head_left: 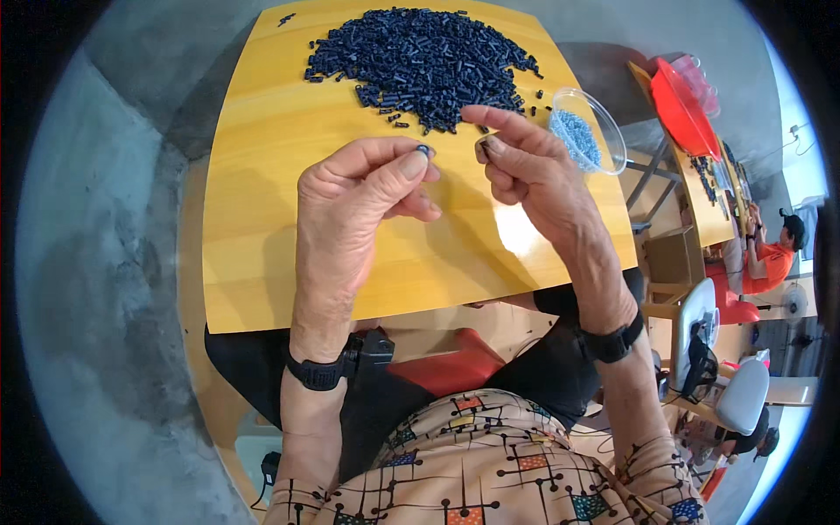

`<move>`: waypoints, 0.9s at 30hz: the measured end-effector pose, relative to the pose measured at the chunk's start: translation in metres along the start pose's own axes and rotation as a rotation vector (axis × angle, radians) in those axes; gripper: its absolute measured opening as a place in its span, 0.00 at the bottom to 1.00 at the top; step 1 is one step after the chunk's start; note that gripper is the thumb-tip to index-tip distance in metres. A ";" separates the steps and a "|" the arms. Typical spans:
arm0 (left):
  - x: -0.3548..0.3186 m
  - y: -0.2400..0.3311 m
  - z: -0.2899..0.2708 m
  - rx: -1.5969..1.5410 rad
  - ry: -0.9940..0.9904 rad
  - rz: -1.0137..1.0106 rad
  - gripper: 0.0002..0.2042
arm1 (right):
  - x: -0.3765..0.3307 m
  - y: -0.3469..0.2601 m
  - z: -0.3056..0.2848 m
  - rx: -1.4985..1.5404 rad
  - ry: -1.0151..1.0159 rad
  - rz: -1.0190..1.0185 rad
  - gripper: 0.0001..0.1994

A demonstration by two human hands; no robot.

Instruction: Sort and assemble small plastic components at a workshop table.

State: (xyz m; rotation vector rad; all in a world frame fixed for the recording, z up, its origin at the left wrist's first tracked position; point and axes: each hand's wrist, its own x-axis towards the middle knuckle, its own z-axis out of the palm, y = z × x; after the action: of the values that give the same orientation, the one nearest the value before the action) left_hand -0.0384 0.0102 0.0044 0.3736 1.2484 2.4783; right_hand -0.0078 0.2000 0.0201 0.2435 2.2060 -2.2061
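My left hand (363, 188) is raised over the yellow table (262, 236), thumb and forefinger pinched on a small dark blue plastic part (423, 150), of which only the end shows. Facing it, a short gap away, is my right hand (535, 164). Its forefinger points out to the left while the thumb and the other fingers are closed; something tiny and dark shows at the thumb tip, too small to name. Beyond both hands lies a large pile of small dark blue tubular plastic parts (420, 61). A clear round tub (618, 144) with small light blue pieces (575, 138) stands right of my right hand.
A few loose parts (286, 19) lie at the table's far left corner. Off to the right are a red basin (685, 107), another worktable (713, 214) with dark parts, stools (696, 324) and a person in orange (770, 262). A grey wall (105, 262) rises on the left.
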 end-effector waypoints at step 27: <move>-0.019 -0.009 0.019 0.451 -0.121 0.109 0.07 | -0.038 0.007 0.001 0.629 -0.279 0.067 0.10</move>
State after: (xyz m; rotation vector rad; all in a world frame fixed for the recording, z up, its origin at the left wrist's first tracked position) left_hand -0.0118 0.0211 0.0063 0.7078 1.7712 2.1989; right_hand 0.0305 0.1947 0.0174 0.0048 1.3077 -2.6317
